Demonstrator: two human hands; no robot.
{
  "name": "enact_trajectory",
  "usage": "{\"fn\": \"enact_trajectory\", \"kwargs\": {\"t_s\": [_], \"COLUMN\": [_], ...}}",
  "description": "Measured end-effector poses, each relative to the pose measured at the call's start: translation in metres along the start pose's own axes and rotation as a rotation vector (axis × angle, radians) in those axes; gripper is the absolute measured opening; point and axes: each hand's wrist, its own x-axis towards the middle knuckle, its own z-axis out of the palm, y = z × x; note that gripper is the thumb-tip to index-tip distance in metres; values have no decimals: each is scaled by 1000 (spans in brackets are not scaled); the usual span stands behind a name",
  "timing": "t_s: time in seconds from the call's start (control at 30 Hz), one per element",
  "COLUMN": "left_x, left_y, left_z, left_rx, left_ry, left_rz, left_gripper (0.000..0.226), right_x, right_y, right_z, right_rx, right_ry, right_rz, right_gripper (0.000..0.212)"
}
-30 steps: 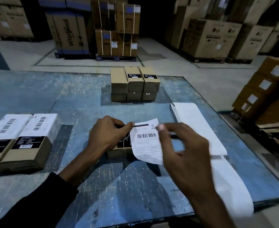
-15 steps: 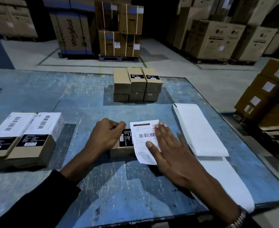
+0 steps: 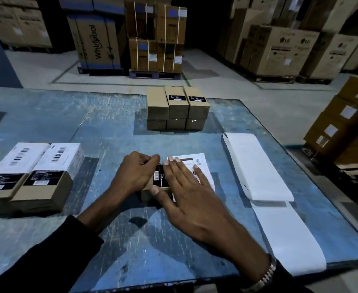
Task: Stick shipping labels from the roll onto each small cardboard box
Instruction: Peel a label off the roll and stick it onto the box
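1. The shipping label (image 3: 197,166) lies on top of the small cardboard box (image 3: 160,182) near the middle of the blue surface (image 3: 110,132), its white printed face up and its far right corner showing the letters "CRED".
2. The right hand (image 3: 186,187) lies flat on the label with fingers straight and spread, pressing it down; its thumb reaches the near edge of the box. A metal watch (image 3: 264,275) sits on that wrist.
3. The left hand (image 3: 138,172) has its fingers curled around the left side of the same box, gripping it; a black sticker with a barcode on the box top shows between the two hands.
4. The left forearm wears a dark sleeve (image 3: 47,261).
5. The strip of labels (image 3: 258,168) lies unrolled to the right of the box, well apart from it, running toward the near right edge of the surface.
6. Two labelled boxes (image 3: 32,172) lie side by side at the left of the surface, each with a white barcode label on top.
7. A stack of unlabelled boxes (image 3: 177,108), two layers of three, stands at the far middle of the surface.
8. Beyond it, large cartons (image 3: 97,41) stand on pallets on the warehouse floor.
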Motion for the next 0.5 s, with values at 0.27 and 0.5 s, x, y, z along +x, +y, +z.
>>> {"fn": "enact_trajectory", "kwargs": {"t_s": [0.27, 0.5], "left_x": [-3, -4], "left_y": [0, 3], "left_z": [-2, -3], "left_rx": [-23, 10], "left_ry": [-34, -22], "left_rz": [-39, -28], "left_gripper": [62, 60], "right_x": [-19, -31], "right_y": [40, 34], "right_z": [-11, -36], "right_rx": [-51, 168], "right_ry": [-11, 33], "right_rz": [182, 458], "right_gripper": [90, 96]}}
